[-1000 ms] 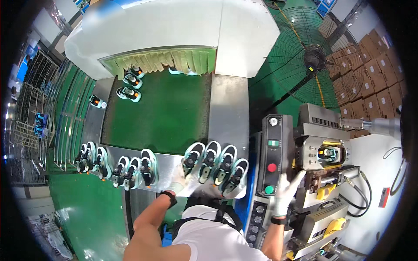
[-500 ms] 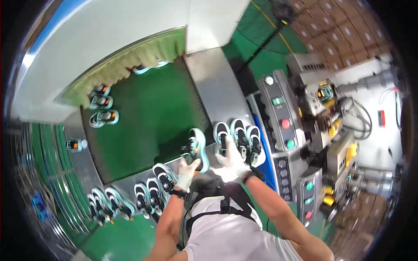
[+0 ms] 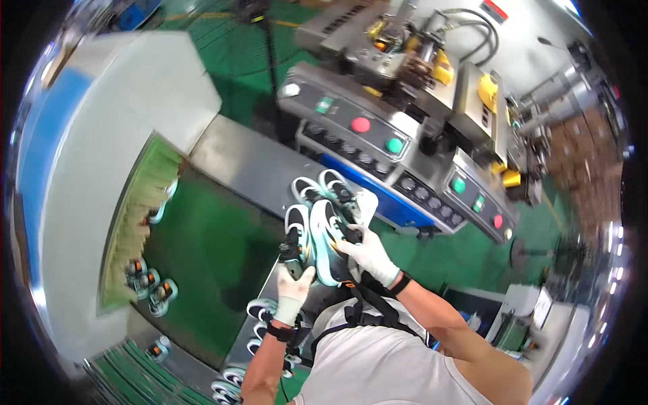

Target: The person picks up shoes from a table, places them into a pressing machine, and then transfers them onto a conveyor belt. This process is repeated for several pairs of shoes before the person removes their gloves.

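Observation:
Each of my gloved hands grips a black-and-white sneaker with a pale teal sole. My left hand (image 3: 293, 291) is closed round the heel end of the left sneaker (image 3: 295, 229), which has a dark block-like insert at its opening. In my right hand (image 3: 370, 255) is another sneaker (image 3: 326, 253), tilted so that its sole side shows. The two held shoes are side by side, close together in front of my body. Just beyond them, two more sneakers (image 3: 307, 190) rest on the metal ledge (image 3: 246, 158), partly covered by the held pair.
A green conveyor belt (image 3: 202, 250) at left carries several sneakers by a fringed curtain (image 3: 131, 223). More shoes (image 3: 260, 310) line the near ledge beside my left forearm. Machines with a button panel (image 3: 358, 121) stand at the far right. A metal roller rack (image 3: 135, 374) lies lower left.
My view has swung right toward the machines. My right hand, earlier at the shoes on the ledge, now holds a sneaker lifted beside the one in my left hand.

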{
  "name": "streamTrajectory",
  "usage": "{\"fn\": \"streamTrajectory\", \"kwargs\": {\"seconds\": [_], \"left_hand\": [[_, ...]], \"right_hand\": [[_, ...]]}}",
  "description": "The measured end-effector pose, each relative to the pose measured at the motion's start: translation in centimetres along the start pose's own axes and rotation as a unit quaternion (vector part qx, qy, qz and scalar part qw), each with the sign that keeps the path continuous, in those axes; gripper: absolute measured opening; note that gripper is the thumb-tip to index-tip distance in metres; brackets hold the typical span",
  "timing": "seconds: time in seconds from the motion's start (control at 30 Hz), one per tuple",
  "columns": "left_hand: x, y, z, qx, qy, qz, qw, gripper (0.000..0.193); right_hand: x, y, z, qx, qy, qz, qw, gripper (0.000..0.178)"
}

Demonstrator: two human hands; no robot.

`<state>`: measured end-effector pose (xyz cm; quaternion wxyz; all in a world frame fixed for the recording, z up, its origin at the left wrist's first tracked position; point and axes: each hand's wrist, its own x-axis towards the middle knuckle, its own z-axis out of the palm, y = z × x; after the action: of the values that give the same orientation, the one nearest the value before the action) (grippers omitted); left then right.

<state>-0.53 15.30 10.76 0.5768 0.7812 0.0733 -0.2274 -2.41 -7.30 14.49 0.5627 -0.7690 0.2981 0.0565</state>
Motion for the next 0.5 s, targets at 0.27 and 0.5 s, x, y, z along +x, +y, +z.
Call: {"fn": "streamTrajectory", "kwargs": {"seconds": [0.27, 0.5], "left_hand": [[-4.4, 12.1, 18.1, 0.107, -0.396, 0.141, 0.901, 0.051], [-17.8, 15.7, 32.1, 0.168, -0.668, 0.206, 0.695, 0.042]], "right_hand": [[-15.9, 8.7, -17.7, 0.252, 0.357, 0.028, 0.899, 0.060], [-37.8, 11.6, -21.9, 0.319, 0.697, 0.092, 0.635, 0.063]]}}
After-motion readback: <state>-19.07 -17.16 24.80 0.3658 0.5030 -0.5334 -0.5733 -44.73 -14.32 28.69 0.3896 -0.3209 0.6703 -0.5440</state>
